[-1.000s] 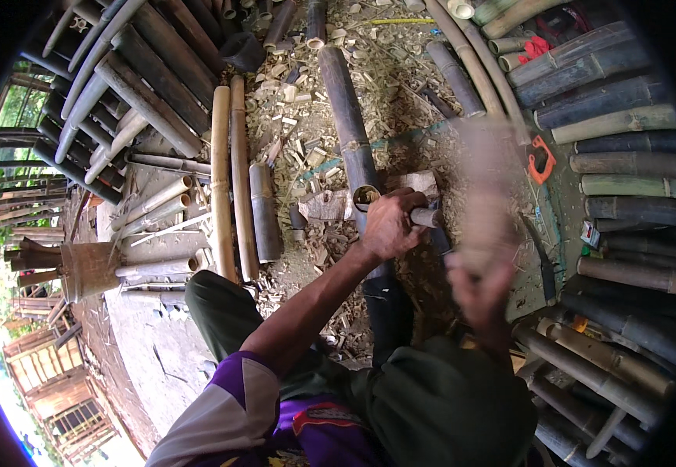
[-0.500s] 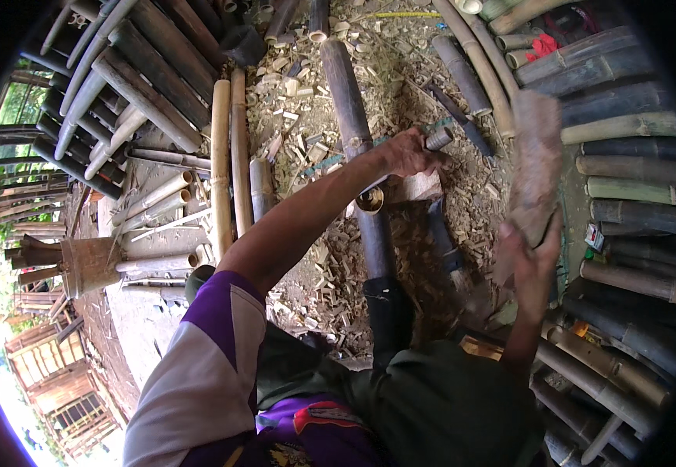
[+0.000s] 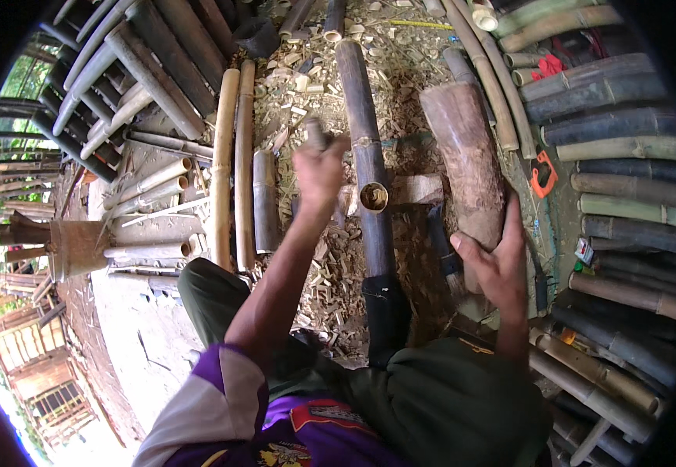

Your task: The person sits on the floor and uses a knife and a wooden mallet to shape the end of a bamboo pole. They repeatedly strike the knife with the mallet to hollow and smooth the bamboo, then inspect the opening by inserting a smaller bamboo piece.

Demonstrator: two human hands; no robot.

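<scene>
A dark bamboo pole (image 3: 361,117) runs away from me, with a cut hole (image 3: 373,198) in its upper side. It rests across a pale wooden block (image 3: 420,189). Just left of the pole, my left hand (image 3: 318,175) is closed round a chisel, whose round handle (image 3: 316,134) sticks out above the fist; its blade is hidden. My right hand (image 3: 501,265) grips the narrower near part of a thick wooden mallet (image 3: 462,132), raised to the right of the pole.
Wood chips (image 3: 330,272) cover the ground. Pale bamboo poles (image 3: 225,171) and a short dark piece (image 3: 266,198) lie left. Stacked bamboo (image 3: 618,148) lines the right side, near an orange tool handle (image 3: 542,173). Black cloth (image 3: 388,319) meets the pole's near end.
My left hand has moved left across the pole with the chisel, away from the hole. The mallet in my right hand has swung left, its top tilting toward the pole.
</scene>
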